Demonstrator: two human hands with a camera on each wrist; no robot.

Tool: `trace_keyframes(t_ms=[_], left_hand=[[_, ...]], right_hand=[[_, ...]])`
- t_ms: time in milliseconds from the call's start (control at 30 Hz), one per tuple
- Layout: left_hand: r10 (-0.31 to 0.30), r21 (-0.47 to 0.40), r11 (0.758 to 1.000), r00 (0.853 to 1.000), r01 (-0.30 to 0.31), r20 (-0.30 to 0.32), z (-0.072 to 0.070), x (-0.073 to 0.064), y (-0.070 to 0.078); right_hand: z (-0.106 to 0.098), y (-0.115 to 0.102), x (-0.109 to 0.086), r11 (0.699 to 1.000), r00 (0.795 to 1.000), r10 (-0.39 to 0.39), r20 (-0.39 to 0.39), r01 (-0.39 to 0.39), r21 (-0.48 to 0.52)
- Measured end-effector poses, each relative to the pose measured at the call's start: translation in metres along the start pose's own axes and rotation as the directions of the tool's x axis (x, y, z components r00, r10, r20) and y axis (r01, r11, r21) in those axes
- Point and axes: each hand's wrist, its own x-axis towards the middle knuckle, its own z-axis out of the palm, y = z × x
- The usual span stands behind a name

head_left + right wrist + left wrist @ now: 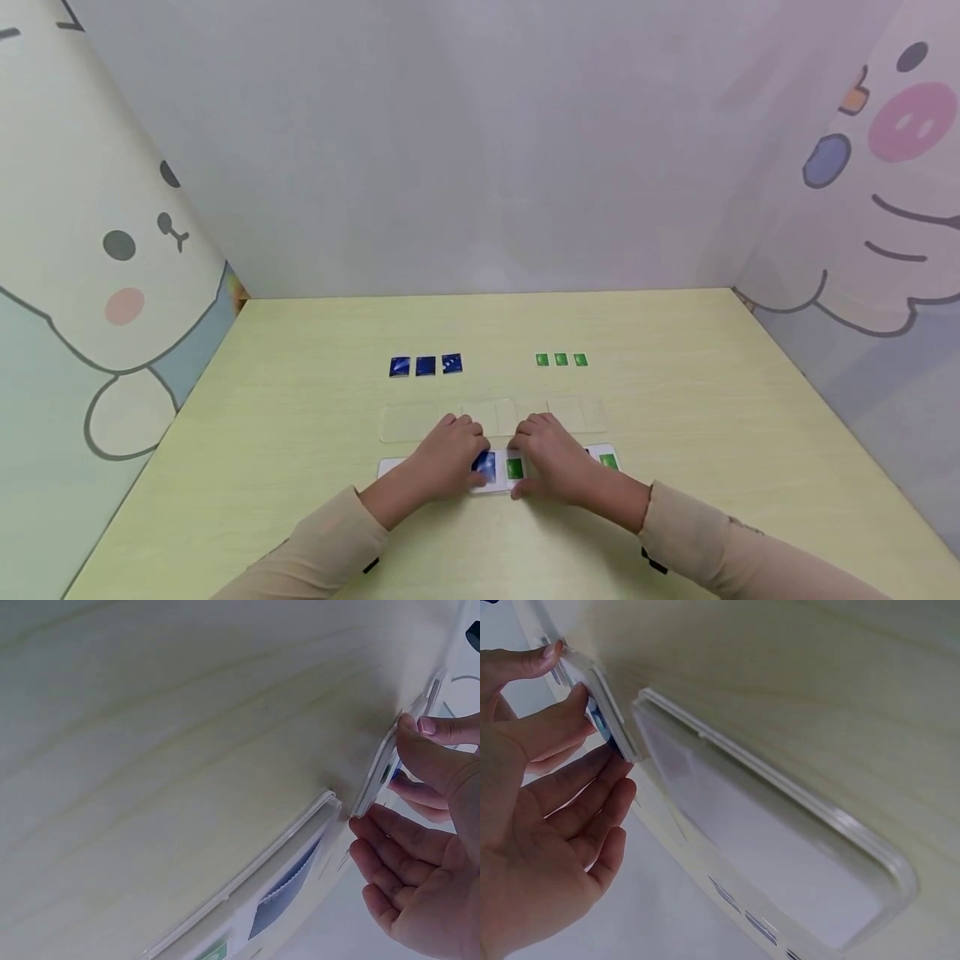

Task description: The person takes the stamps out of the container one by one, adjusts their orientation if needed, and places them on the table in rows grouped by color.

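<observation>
A shallow white plastic case [498,485] with a clear rim lies in the middle of a row of three. Inside it show a blue picture card [486,467] and a green card [514,469]. My left hand [450,454] grips this case near its left end, thumb on the near side and fingers on the far side. At the other end my right hand [553,460] holds it likewise. Beside my left hand is the left case [765,840], white inside. The right case [234,922], beside my right hand, contains a dark blue card [285,894] and a green card [608,460].
Behind the cases lie clear plastic covers [411,422]. Farther back, three dark blue cards [425,366] stand in a row on the left and three small green cards [561,359] on the right. A pale wall [487,150] borders the table's far edge.
</observation>
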Motion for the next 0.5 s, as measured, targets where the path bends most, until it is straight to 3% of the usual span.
trace_keyframes(t_ms=[500], left_hand=[[-0.053,0.019,0.998,0.998,0.052,0.016,-0.0023,0.003,0.002]], right_hand=[[-0.0008,-0.0012,0.0015,1.0,1.0,0.008,0.014,-0.008,0.006]])
